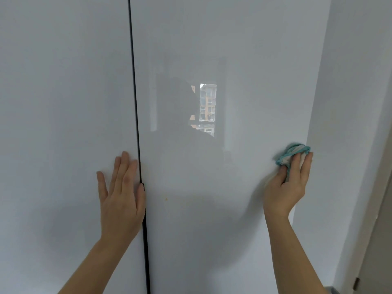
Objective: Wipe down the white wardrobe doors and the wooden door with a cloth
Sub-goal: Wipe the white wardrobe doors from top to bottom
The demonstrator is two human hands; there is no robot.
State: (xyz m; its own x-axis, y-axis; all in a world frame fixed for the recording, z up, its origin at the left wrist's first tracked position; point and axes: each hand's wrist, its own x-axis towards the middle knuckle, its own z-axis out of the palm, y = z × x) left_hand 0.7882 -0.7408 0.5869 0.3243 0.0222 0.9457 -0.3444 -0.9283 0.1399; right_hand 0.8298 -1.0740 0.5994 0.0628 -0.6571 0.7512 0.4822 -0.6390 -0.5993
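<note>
Two glossy white wardrobe doors fill the view, the left door [63,102] and the right door [233,60], split by a dark vertical gap [136,124]. My left hand [121,194] lies flat with straight fingers on the left door, its thumb at the gap. My right hand [290,181] grips a bunched teal and white cloth [291,153] and presses it against the right door near that door's right edge. The wooden door is barely in view: only a pale strip with a hinge [356,283] shows at the far right.
A white side wall [343,102] runs along the right of the wardrobe. The right door reflects a window with buildings [207,107]. A small yellowish speck [166,199] marks the right door between my hands.
</note>
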